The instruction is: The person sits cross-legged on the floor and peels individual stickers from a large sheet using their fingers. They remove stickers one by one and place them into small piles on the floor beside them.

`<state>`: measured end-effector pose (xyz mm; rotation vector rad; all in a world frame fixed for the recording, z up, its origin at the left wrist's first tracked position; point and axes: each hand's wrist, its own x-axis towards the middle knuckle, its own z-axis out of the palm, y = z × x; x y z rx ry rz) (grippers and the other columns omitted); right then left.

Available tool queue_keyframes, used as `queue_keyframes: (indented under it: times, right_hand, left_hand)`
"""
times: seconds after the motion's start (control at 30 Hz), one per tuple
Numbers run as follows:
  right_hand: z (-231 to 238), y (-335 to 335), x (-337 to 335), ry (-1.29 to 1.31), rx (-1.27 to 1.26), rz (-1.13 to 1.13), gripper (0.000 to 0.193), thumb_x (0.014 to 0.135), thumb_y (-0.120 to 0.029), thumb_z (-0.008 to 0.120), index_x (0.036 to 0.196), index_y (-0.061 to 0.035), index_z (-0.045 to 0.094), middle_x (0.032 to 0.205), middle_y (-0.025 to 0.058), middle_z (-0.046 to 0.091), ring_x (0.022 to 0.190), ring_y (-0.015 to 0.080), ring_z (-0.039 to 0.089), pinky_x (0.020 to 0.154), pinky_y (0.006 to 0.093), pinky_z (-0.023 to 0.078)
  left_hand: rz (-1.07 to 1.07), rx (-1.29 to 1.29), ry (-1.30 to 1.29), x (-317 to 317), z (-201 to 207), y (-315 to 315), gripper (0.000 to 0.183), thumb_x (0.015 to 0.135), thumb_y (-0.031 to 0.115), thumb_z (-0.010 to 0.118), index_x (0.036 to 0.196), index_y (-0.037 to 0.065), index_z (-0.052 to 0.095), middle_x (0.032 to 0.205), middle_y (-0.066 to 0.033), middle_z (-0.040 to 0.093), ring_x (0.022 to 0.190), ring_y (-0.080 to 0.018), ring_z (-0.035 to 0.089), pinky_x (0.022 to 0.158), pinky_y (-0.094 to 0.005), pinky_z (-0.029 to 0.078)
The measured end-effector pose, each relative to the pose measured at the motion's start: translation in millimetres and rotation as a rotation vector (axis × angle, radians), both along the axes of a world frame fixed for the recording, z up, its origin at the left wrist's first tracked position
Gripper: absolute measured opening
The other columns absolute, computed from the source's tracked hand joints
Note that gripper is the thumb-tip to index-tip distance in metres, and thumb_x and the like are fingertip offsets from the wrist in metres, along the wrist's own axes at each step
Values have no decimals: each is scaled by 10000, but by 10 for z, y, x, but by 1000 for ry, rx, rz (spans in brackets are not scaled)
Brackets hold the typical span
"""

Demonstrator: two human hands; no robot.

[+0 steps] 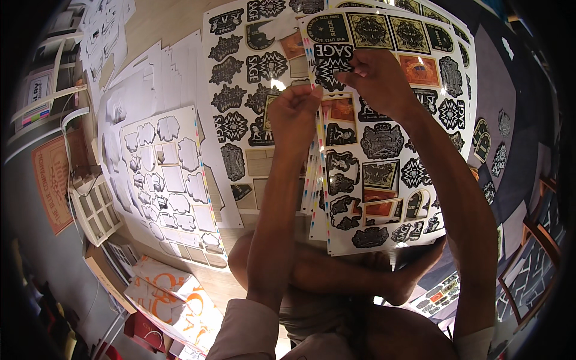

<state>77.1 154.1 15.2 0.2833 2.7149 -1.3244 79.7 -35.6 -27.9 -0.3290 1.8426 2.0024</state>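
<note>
A large white sticker sheet (339,243), printed with black, gold and orange designs, lies in front of me, its left edge bordered by small colour marks. My left hand (293,114) is closed, thumb and fingers pinching at that edge. My right hand (384,84) reaches across the upper part of the sheet, thumb and forefinger pinched at a black-and-white starburst sticker (332,71). Whether this sticker is lifted off its backing is hard to tell. An orange picture sticker (342,110) shows just below the hands.
Another sheet (243,135) with stickers and bare gaps lies left of it. Farther left are white sheets with cut-out shapes (174,180) and more papers (144,81). A cream rack (99,210) and an orange-printed bag (174,294) stand at the left. Loose stickers (481,141) lie at right.
</note>
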Motion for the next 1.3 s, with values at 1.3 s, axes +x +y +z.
queue_keyframes:
  times: [1.3]
  right_hand:
    - [-37,72,-40,28,-602,-203,230,846,-156,784,832,27,646,705,57,650,621,107,607,566,298,483]
  left_hand:
    - [-112,133,-55,-66,120,-7,299,905,54,749,1144,-89,639,999,-145,730,850,-173,730,742,-258,601]
